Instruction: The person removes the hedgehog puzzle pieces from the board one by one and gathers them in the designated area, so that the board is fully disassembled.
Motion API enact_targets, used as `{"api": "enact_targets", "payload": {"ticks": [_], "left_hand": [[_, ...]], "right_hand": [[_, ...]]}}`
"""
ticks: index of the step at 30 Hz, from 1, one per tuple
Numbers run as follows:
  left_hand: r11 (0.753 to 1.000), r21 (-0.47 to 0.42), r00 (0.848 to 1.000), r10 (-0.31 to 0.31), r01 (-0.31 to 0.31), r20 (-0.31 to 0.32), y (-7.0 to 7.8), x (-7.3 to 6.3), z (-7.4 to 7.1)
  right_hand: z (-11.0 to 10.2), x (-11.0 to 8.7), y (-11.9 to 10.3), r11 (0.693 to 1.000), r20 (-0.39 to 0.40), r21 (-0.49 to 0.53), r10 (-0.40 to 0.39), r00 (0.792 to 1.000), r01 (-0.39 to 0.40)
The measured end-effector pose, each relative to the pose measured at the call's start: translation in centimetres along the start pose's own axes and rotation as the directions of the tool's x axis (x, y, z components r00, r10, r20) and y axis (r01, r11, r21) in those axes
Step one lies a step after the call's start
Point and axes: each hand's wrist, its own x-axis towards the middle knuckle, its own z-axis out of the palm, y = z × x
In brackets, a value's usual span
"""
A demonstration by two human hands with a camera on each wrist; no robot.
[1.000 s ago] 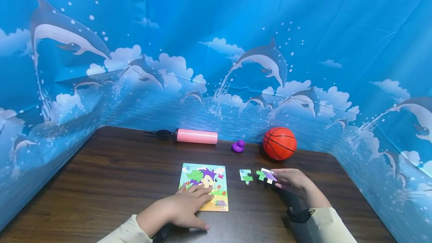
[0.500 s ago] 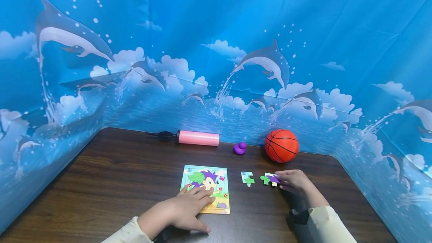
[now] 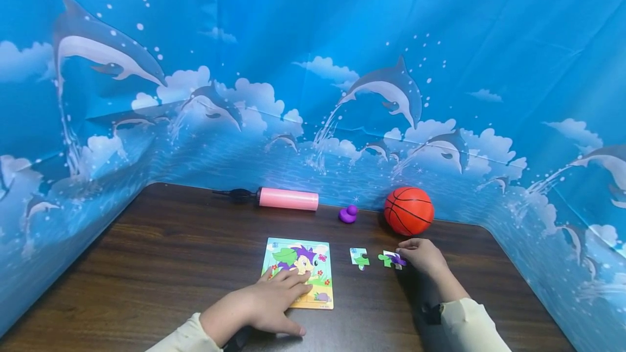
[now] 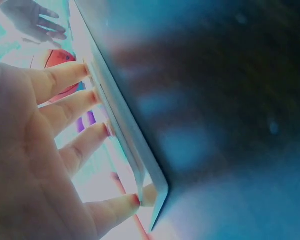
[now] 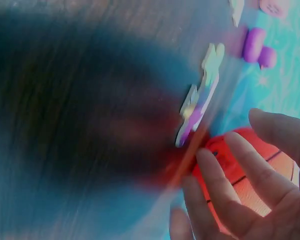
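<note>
Since the earlier look, the right hand (image 3: pixel 424 257) has let go of the purple-and-green puzzle piece (image 3: pixel 393 259), fingers loosely extended just beside it; left hand (image 3: pixel 271 303) stays spread on the puzzle board (image 3: pixel 323 304), grasping nothing. Piece lies right of the board, long axis roughly sideways, green end pointing boardward.

The right hand (image 3: pixel 424 257) released the purple-green piece (image 3: pixel 393 258).
</note>
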Motion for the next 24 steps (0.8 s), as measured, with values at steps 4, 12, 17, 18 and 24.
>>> {"api": "enact_targets", "payload": {"ticks": [4,12,17,18,24], "left_hand": [[1.000,-0.002,1.000,-0.003,0.003,0.002,0.1,0.0,-0.1],[1.000,-0.010,1.000,0.001,-0.001,0.006,0.1,0.0,0.0],[1.000,-0.015,1.000,0.000,0.000,0.016,-0.1,0.1,0.0],[1.000,-0.013,1.000,-0.001,0.001,0.018,-0.1,0.1,0.0],[1.000,-0.012,0.999,-0.003,0.004,0.034,0.0,0.1,-0.2]], "right_hand": [[1.4,-0.4,-1.9,0.994,-0.059,-0.074,-0.090,0.994,0.085],[6.1,-0.9,-7.6,0.947,0.021,-0.110,-0.301,0.954,0.301],[8.4,-1.3,-10.3,0.900,0.124,-0.095,-0.413,0.902,0.425],[8.7,-1.4,-10.6,0.890,0.141,-0.091,-0.433,0.890,0.448],[9.7,-1.4,-11.9,0.859,0.192,-0.087,-0.483,0.854,0.505]]}}
